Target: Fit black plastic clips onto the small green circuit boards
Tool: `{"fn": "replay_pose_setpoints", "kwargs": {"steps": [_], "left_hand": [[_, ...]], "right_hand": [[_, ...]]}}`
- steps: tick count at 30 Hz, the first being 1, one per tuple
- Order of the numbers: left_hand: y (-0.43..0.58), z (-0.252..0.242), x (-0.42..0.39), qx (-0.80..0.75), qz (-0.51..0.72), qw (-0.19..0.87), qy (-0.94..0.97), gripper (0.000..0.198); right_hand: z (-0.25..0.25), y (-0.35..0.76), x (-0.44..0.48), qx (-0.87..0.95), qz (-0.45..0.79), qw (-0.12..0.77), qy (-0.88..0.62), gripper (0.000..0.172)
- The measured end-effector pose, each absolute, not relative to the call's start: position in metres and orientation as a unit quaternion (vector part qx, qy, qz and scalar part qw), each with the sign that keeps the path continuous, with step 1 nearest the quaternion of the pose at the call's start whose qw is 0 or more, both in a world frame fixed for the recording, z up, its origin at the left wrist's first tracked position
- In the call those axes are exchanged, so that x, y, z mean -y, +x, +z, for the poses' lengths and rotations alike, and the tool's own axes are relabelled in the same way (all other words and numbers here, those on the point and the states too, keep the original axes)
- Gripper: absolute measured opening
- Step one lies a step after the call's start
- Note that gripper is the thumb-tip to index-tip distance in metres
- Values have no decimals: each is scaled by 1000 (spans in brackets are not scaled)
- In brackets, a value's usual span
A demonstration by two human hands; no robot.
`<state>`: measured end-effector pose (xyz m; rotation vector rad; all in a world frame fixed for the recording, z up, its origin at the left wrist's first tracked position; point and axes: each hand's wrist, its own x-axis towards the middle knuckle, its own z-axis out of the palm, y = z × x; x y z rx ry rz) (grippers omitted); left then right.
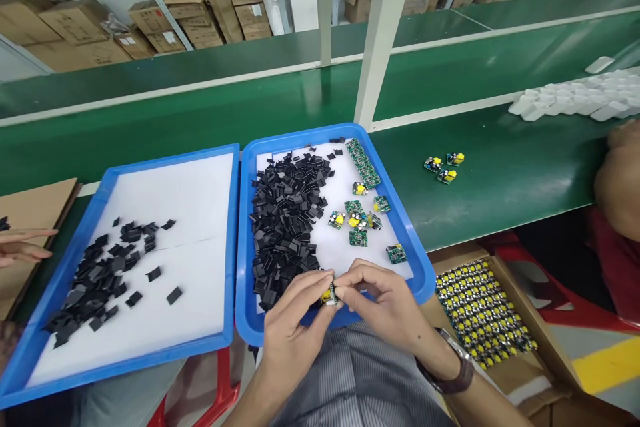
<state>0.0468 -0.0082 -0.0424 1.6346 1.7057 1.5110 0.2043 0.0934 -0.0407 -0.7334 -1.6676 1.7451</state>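
A small circuit board (327, 295) with a yellow component is pinched between my two hands, above the near edge of a blue tray (427, 273). My left hand (303, 310) grips it from the left with thumb and fingers. From the right, the fingertips of my right hand (375, 290) close on its other side. Left in the same tray lies a heap of black plastic pieces (287, 207). Several loose circuit boards (358, 238) are scattered on the tray's white liner, and a green board panel (363, 163) rests along its right wall.
A second blue tray (233, 227) with fewer black pieces (100, 273) adjoins on the left, near another person's hand (23, 247). Three boards (447, 175) and white housings (580, 99) lie on the green bench. At right are a carton of boards (483, 310) and another person (620, 180).
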Motion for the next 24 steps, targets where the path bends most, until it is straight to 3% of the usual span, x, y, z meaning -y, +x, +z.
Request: {"fn": "replay_pose_setpoints", "kwargs": {"steps": [8,18,24], "left_hand": [[51,-43,6,-618,515,101,585,48],[62,-42,8,-620,535,18,573,47],[63,-36,-5,-593,531,-18,605,47]], "right_hand": [[-43,212,-85,615,657,342,-271,34],[-45,201,-75,558,720,335,-241,33],[-34,197,-72,636,584,419,-282,24]]}}
